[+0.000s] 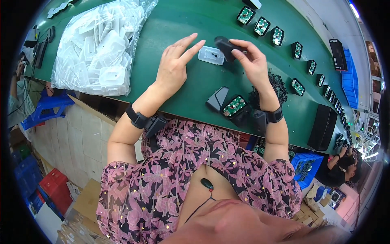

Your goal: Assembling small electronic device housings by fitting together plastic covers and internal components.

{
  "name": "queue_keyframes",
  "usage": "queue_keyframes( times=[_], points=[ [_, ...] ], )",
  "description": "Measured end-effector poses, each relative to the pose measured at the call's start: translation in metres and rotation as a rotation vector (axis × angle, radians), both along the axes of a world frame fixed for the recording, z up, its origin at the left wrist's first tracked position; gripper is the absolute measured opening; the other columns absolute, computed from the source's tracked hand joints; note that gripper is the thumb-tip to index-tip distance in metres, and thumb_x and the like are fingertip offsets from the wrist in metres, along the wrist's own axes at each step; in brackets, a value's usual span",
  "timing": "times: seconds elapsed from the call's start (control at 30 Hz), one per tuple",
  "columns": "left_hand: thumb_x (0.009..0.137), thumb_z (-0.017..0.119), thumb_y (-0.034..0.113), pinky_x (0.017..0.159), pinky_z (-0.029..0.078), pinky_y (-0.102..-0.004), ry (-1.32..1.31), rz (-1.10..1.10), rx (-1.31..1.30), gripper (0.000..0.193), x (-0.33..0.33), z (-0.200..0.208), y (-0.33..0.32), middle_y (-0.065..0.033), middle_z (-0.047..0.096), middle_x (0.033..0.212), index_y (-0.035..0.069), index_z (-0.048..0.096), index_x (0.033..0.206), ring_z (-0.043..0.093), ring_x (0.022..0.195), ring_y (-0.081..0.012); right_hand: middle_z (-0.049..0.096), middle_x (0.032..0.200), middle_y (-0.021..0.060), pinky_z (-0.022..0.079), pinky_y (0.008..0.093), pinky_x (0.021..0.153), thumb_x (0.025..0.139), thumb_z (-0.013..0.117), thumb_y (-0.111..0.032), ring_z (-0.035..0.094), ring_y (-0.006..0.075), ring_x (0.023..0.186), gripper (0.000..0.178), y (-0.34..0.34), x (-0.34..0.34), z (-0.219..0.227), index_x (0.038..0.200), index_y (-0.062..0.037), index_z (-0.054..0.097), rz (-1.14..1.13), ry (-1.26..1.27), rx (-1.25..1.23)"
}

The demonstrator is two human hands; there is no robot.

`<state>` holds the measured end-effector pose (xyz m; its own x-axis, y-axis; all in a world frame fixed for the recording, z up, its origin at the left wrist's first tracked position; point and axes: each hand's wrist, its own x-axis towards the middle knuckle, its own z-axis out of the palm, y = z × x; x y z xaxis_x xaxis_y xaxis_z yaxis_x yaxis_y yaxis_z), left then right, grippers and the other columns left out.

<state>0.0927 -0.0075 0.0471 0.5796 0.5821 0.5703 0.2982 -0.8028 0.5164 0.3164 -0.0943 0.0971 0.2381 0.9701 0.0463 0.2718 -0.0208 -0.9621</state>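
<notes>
My right hand [252, 61] is closed on a black plastic housing [226, 48], its thumb and fingers pinching the right end. Just left of and below that housing lies a translucent white plastic cover [206, 56] with a small black part [215, 55] on it. My left hand [174, 63] hovers over the table left of the cover, fingers stretched out and holding nothing. Nearer to me, a grey-black housing shell [217, 99] sits beside a black case with a green circuit board [234, 106]. A heap of small black parts [277, 87] lies partly hidden behind my right wrist.
A clear bag full of translucent covers [97, 53] fills the left of the green table [162, 24]. Several cases with circuit boards [262, 26] line the right side. A black box [322, 127] stands at the right edge, and another person [345, 164] works beyond it.
</notes>
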Motion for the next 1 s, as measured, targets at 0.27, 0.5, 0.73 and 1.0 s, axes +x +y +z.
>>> queue_keyframes(
  times=[0.27,0.5,0.73,1.0],
  points=[
    [0.081,0.046,-0.006,0.101,0.038,-0.0393,-0.013,-0.046,-0.065,0.054,0.002,-0.01,0.002,-0.0063,0.053,0.137,0.011,0.055,0.131,0.051,0.123,-0.0248,0.064,0.107,0.0095,0.05,0.037,0.085,0.081,0.068,-0.01,0.06,0.0284,0.101,0.025,0.011,-0.015,-0.001,0.106,-0.0073,0.066,0.197,-0.79,0.241],
    [0.082,0.047,-0.005,0.103,0.037,-0.0384,0.042,-0.062,-0.044,0.051,0.0,-0.011,0.0,-0.0038,0.057,0.134,0.011,0.057,0.128,0.053,0.123,-0.0226,0.064,0.107,0.0075,0.052,0.0363,0.08,0.08,0.069,-0.011,0.061,0.0268,0.098,0.025,0.013,-0.021,-0.001,0.104,-0.0103,0.067,0.241,-0.892,0.32],
    [0.082,0.047,-0.004,0.102,0.038,-0.0385,0.029,-0.071,-0.079,0.048,-0.002,-0.012,0.001,-0.0035,0.058,0.132,0.012,0.059,0.126,0.054,0.122,-0.0221,0.064,0.106,0.0066,0.053,0.0345,0.076,0.078,0.071,-0.01,0.061,0.025,0.096,0.027,0.017,-0.028,-0.001,0.104,-0.0109,0.066,0.279,-0.976,0.376],
    [0.081,0.05,-0.002,0.102,0.039,-0.0382,0.139,-0.089,0.003,0.05,-0.004,-0.011,0.002,-0.0046,0.056,0.134,0.01,0.057,0.128,0.053,0.124,-0.0225,0.063,0.108,0.0071,0.054,0.0346,0.075,0.075,0.071,-0.008,0.062,0.0259,0.095,0.03,0.013,-0.024,-0.016,0.105,-0.0109,0.067,0.253,-0.973,0.375]
  ],
)
